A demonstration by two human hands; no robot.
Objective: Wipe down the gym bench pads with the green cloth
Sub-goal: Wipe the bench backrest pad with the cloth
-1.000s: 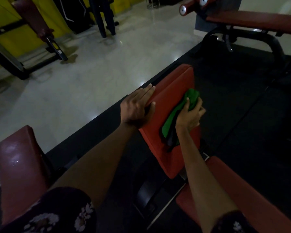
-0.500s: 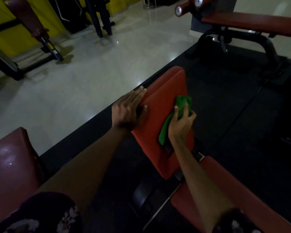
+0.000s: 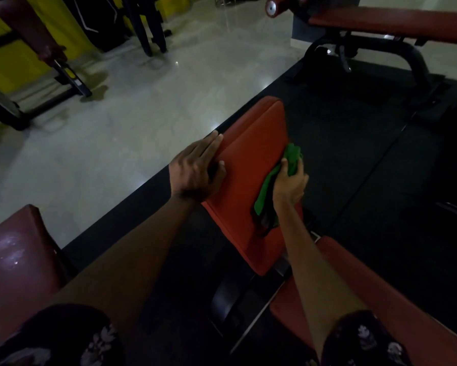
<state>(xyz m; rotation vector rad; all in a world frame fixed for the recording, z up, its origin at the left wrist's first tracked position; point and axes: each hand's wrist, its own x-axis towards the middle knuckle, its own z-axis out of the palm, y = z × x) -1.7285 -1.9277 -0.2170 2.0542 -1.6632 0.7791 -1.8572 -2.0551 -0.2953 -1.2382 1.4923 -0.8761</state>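
Red bench pad [image 3: 251, 165] runs long axis from near-centre up and away toward the upper right, far end rounded and pointing at the black floor mat [image 3: 354, 159]; a stitched seam follows its left edge. Green cloth [image 3: 280, 180] lies bunched along the pad's right edge, its own length roughly parallel to the pad, upper tip poking past the knuckles, lower end trailing down in dark folds. Right hand [image 3: 289, 184] grips the cloth, fingers [image 3: 300, 167] curled around it, thumb on the pad side. Left hand [image 3: 195, 173] rests flat against the pad's left side, fingers straight and held together, thumb laid over onto the top face. Against the frame half a second earlier, the right hand and cloth sit further toward the pad's right edge, the cloth now partly over the side; left hand placement unchanged. Pad cover is smooth vinyl-like upholstery, matte red-orange in dim light. A second red pad [image 3: 380, 299] sits nearer, lower right, separated by a gap with dark metal frame. A maroon pad [image 3: 18, 260], glossy with pale scuffs, stands lower left. Pale polished floor [image 3: 142, 114] at left reflects light; another bench [image 3: 391, 25] on a curved black frame stands upper right
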